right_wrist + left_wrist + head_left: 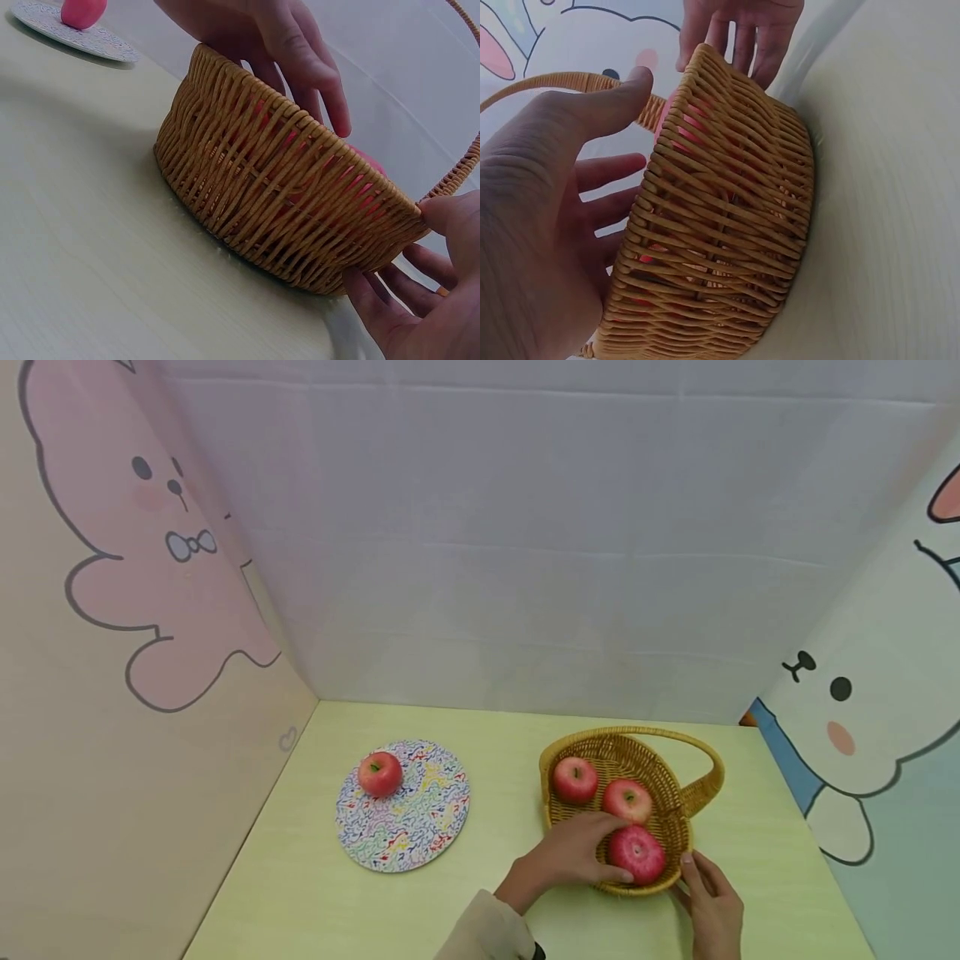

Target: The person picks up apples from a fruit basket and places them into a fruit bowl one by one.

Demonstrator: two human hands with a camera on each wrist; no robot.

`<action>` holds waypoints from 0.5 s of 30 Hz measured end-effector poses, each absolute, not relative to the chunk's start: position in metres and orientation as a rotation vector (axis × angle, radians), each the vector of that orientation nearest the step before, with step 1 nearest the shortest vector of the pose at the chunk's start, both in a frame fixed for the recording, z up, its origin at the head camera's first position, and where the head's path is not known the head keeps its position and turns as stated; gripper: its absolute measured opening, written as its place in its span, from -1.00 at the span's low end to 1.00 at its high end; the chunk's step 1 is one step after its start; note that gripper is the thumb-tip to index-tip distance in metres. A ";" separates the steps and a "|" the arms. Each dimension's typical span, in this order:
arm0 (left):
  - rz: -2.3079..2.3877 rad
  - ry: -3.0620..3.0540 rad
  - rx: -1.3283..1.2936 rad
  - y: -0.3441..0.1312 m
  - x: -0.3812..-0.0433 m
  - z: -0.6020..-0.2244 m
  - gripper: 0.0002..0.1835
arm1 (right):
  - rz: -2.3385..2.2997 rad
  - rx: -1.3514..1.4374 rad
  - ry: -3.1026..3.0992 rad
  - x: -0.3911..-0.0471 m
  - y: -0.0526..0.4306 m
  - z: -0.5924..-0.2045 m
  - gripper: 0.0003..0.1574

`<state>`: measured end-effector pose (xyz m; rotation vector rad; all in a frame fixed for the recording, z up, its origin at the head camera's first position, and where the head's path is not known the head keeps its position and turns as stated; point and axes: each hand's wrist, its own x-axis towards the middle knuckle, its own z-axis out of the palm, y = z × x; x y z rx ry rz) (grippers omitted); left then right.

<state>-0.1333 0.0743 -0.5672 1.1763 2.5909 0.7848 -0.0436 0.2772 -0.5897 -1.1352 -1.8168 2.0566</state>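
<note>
A brown wicker basket (675,777) with an arched handle holds three red apples; the nearest apple (637,853) lies by its front rim. My left hand (573,853) reaches over the rim from the left, thumb and fingers spread either side of that apple. In the left wrist view, its fingers look fairly straight; whether they touch the apple I cannot tell. My right hand (712,902) grips the basket's right front side, with the thumb (446,214) on the rim and fingers against the outer wall. The other apples, one pink-red apple (575,779) and one paler apple (627,800), sit farther back.
A round plate (420,835) with a colourful squiggle pattern lies left of the basket, bearing one red apple (380,774). Pale walls with cartoon animals enclose the light yellow-green table (300,902) at the back and both sides.
</note>
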 end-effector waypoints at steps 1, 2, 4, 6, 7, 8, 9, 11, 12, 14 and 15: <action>0.780 2.595 1.171 0.075 -0.133 -0.568 -0.25 | 2.057 -1.134 -1.815 -0.044 0.277 -0.589 -0.25; 0.779 2.598 1.168 0.076 -0.133 -0.568 -0.25 | 2.060 -1.126 -1.815 -0.044 0.277 -0.590 -0.27; 0.778 2.603 1.163 0.077 -0.134 -0.568 -0.25 | 2.067 -1.117 -1.802 -0.044 0.277 -0.589 -0.29; 0.777 2.607 1.162 0.079 -0.134 -0.567 -0.26 | 2.068 -1.107 -1.799 -0.044 0.277 -0.590 -0.29; 0.774 2.608 1.162 0.079 -0.135 -0.567 -0.26 | 2.071 -1.102 -1.799 -0.044 0.277 -0.590 -0.30; 0.770 2.608 1.163 0.080 -0.135 -0.567 -0.26 | 2.071 -1.101 -1.796 -0.043 0.277 -0.590 -0.30; 0.765 2.606 1.165 0.080 -0.135 -0.566 -0.26 | 2.072 -1.102 -1.788 -0.043 0.277 -0.590 -0.31; 0.754 2.598 1.166 0.081 -0.136 -0.567 -0.26 | 2.079 -1.086 -1.786 -0.042 0.277 -0.591 -0.33; 0.750 2.590 1.167 0.082 -0.136 -0.567 -0.25 | 2.083 -1.082 -1.778 -0.042 0.277 -0.591 -0.35; 0.739 2.576 1.166 0.082 -0.136 -0.567 -0.24 | 2.087 -1.072 -1.775 -0.041 0.277 -0.591 -0.37; 0.735 2.570 1.165 0.083 -0.136 -0.567 -0.24 | 2.085 -1.066 -1.780 -0.041 0.278 -0.591 -0.37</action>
